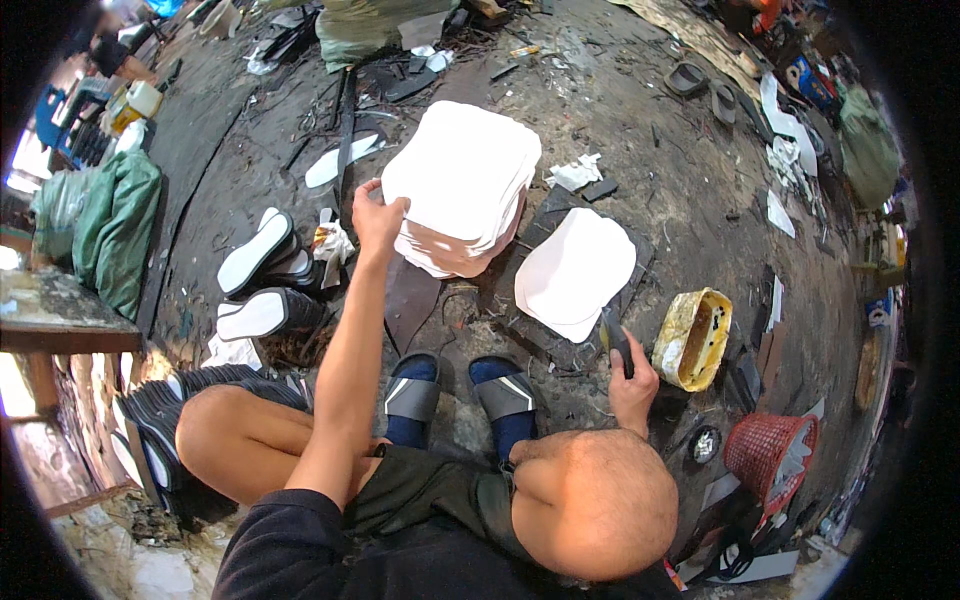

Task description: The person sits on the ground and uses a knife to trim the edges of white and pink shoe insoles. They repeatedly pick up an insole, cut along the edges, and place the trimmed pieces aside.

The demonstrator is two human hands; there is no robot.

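Observation:
A tall stack of white rounded sheets (pixel 462 165) stands on the floor in front of me. My left hand (pixel 378 218) is at its left edge, thumb on top and fingers closed round the side. Whether it grips one sheet or several cannot be made out. My right hand (pixel 632 385) is closed round a dark tool (pixel 618 345) with a long, narrow body. The tool's tip is close to a smaller pile of white sheets (pixel 577 270), whose shape is rounded too. Just right of that hand stands a yellow, stained tub (pixel 672 345), its inside dark-spotted.
Pairs of dark soles with white tops (pixel 255 255) lie to the left, with more soles (pixel 165 415) stacked by my knee. A red basket (pixel 768 455) stands at the right. Green sacks (pixel 118 225) are at the far left, loose sandals (pixel 705 90) at the far right. Scraps litter the floor.

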